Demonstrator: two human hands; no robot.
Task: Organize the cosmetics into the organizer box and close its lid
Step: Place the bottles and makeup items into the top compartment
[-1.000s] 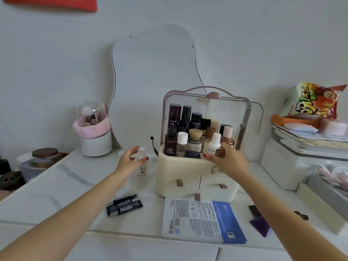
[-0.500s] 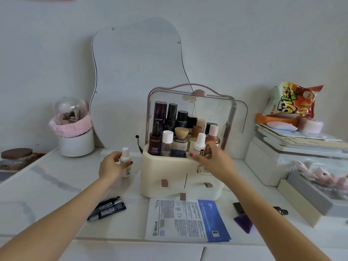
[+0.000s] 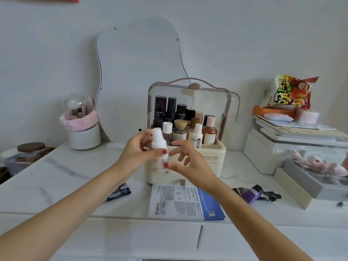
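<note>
The cream organizer box [image 3: 212, 162] stands at the back of the white table, its clear lid [image 3: 231, 102] raised. Several bottles stand inside its top compartment. My left hand [image 3: 137, 153] grips a small white bottle [image 3: 159, 142] upright in the air, just in front of the box's left side. My right hand [image 3: 188, 162] is beside it with spread, relaxed fingers, and its thumb touches the bottle's lower part. On the table lie two black tubes [image 3: 118, 192], a blue-and-white sheet mask packet [image 3: 186, 202] and a purple tube [image 3: 256, 193].
A wavy mirror [image 3: 137, 72] leans on the wall behind the box. A brush holder with a pink band [image 3: 82, 127] and a brown-lidded jar [image 3: 31, 149] stand at the left. Stacked white boxes [image 3: 282, 147] with a snack bag [image 3: 290, 91] fill the right.
My left hand lifted the small white bottle off the table and carried it right, in front of the box. My right hand left the bottles in the box and came to it.
</note>
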